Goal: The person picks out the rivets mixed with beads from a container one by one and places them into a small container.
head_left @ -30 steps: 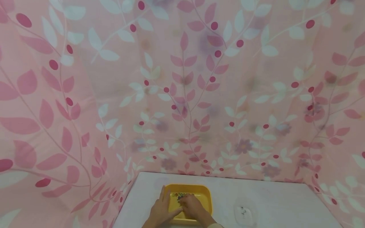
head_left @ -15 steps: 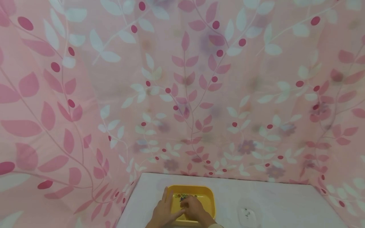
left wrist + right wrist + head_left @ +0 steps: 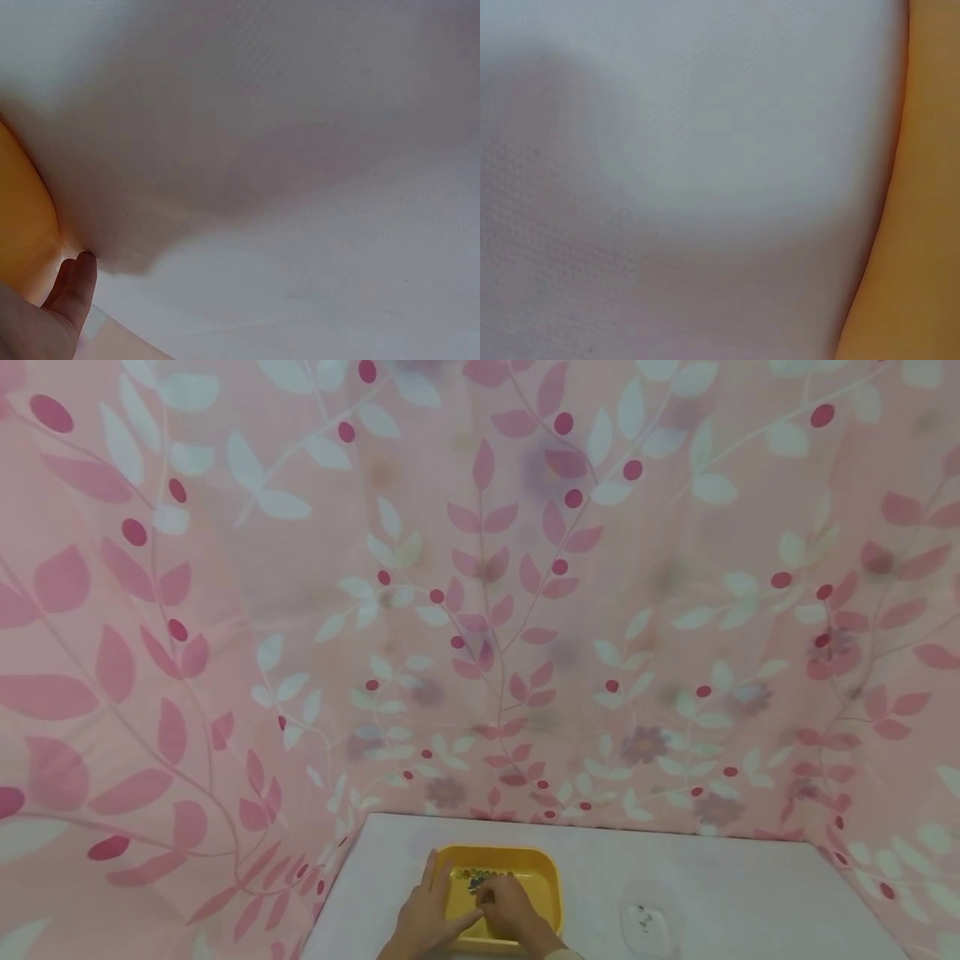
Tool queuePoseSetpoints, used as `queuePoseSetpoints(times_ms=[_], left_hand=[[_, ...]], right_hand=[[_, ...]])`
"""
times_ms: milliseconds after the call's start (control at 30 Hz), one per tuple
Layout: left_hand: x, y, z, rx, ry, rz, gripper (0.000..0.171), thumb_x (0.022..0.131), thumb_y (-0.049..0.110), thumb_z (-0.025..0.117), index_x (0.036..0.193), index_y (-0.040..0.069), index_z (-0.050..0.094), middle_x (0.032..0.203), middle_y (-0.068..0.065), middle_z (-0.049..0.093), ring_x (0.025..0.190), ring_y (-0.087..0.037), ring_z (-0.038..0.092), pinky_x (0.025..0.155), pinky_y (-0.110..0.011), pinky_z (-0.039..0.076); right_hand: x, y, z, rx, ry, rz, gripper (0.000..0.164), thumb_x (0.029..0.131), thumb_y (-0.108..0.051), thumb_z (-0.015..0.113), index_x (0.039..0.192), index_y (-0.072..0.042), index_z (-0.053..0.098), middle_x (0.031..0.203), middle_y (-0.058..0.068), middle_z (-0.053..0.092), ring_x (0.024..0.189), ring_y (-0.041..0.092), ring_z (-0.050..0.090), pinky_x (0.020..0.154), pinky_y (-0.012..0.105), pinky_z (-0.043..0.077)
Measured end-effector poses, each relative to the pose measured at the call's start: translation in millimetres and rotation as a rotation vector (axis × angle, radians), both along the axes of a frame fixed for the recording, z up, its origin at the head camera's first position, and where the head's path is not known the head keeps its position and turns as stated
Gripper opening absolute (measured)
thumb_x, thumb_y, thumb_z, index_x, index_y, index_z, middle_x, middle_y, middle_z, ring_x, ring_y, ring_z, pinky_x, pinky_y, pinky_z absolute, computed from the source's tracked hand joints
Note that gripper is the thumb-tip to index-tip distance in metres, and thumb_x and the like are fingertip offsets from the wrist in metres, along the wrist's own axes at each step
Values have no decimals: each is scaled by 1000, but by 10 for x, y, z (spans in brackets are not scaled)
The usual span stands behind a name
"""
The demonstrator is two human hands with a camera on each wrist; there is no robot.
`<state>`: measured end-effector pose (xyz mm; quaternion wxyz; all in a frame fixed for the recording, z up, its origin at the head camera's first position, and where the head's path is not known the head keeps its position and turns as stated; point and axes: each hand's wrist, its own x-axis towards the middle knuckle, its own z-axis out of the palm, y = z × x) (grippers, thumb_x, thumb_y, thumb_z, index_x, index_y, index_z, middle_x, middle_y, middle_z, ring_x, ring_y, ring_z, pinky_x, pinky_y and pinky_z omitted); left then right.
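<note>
A yellow tray (image 3: 551,881) with rounded corners sits on the white table. Small glossy coloured beads or marbles (image 3: 480,874) lie inside it, several lined up toward the far wall and others bunched below them. Along the tray's left side is my left hand (image 3: 426,914), its fingers straight against the outer wall and its thumb reaching inward to the right hand's fingertips. The left wrist view shows those fingers (image 3: 75,292) beside the yellow wall. My right hand (image 3: 515,912) is over the tray, fingers bent down by the beads; its fingertips are hidden, so I cannot tell what they hold.
A clear shallow container (image 3: 645,928) with a few small dark bits stands on the table (image 3: 757,893) to the right. Pink leaf-patterned cloth (image 3: 495,610) hangs behind and on both sides. The right wrist view has only white surface and the tray's outer wall (image 3: 922,187).
The head view shifts slightly. Both hands stay nearly in place; the right fingers move a little among the beads.
</note>
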<state>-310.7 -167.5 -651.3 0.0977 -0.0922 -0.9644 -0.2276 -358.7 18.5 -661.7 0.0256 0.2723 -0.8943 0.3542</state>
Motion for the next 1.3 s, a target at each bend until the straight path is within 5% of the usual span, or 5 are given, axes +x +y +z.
queuePoseSetpoints(times_ms=[267, 1133, 1300], left_hand=[[-14, 13, 8, -4, -6, -3, 103, 80, 74, 62, 150, 2, 38, 160, -28, 22, 87, -37, 62, 48, -32, 41], [-8, 10, -27, -2, 10, -5, 104, 80, 76, 59, 151, 3, 37, 160, -27, 21, 85, -32, 61, 49, -29, 39], [-21, -32, 7, 9, 10, -3, 106, 78, 77, 61, 151, 3, 36, 161, -26, 21, 85, -32, 60, 47, -27, 37]], right_hand=[[20, 23, 32, -36, -78, 7, 10, 75, 1, 72, 76, -9, 72, 70, -3, 66, 63, 0, 50, 57, 21, 45], [57, 27, 1, -56, -152, -54, 11, 74, -5, 72, 70, -12, 64, 67, -10, 56, 63, 2, 47, 56, 22, 43], [53, -10, 47, -96, -151, -11, 11, 74, -5, 73, 68, -10, 66, 66, -10, 57, 61, 0, 48, 54, 21, 43]])
